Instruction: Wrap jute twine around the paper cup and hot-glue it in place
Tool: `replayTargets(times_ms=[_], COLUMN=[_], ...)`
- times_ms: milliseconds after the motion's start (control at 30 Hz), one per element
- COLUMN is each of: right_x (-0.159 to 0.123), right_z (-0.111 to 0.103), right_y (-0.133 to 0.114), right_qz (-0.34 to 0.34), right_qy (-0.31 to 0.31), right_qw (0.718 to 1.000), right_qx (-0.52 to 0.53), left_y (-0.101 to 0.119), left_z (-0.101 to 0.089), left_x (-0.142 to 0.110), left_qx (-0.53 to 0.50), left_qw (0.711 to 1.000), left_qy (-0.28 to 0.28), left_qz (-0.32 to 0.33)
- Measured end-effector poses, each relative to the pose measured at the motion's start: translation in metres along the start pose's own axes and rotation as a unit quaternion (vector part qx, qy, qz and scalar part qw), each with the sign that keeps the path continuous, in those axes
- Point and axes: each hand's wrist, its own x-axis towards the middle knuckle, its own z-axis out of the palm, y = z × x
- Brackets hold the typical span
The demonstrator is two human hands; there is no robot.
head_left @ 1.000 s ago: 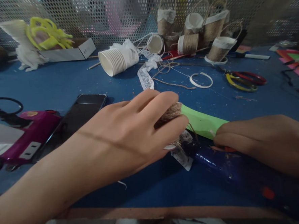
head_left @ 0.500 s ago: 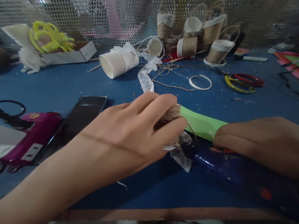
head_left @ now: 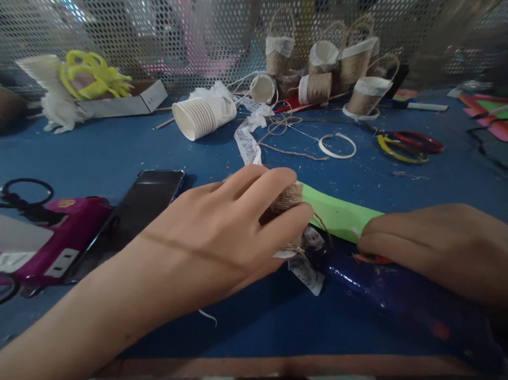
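Observation:
My left hand (head_left: 222, 232) is closed around a small twine-wrapped cup (head_left: 291, 194), much of it hidden by the fingers. White lace (head_left: 307, 273) hangs from its lower side, and a loose bit of twine sticks out near my fingertips. At the right, my right hand (head_left: 429, 242) is curled over a dark blue glue gun (head_left: 372, 286), fingers by its orange trigger. The gun's nozzle end points left at the lace and the cup. Behind the gun, a light green strip (head_left: 336, 208) runs from the cup to my right hand; what holds it is unclear.
Along the back stand several twine baskets (head_left: 366, 94) and stacked paper cups (head_left: 195, 118). Scissors (head_left: 406, 146) and a white ring (head_left: 337, 146) lie right of centre. A phone (head_left: 151, 196) and a magenta power strip (head_left: 63, 247) are at the left. The table's edge (head_left: 247, 365) is near.
The camera view has shifted slightly, so the background sits a little lower. Both hands, the cup and the glue gun keep nearly the same arrangement.

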Motion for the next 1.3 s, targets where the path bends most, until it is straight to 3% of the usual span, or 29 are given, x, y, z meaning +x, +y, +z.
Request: replayTargets(times_ms=[700,1067,1300], right_x=[0.003,-0.004,0.0], right_z=[-0.005,0.006,-0.002], right_y=[-0.001,0.001,-0.002], right_qz=[-0.015,-0.002,-0.004], right_qy=[0.026,0.028,0.024], right_qw=[1.0,1.0,1.0], right_qx=[-0.006,0.007,0.009], left_y=[-0.003,-0.003,-0.003], left_z=[0.001,0.002,0.003], left_x=[-0.001,-0.001,0.0], left_qx=[-0.028,-0.019,-0.017], left_qw=[0.999,1.0,1.0], left_qy=[0.012,0.006,0.012], left_qz=[0.02,0.016,0.019])
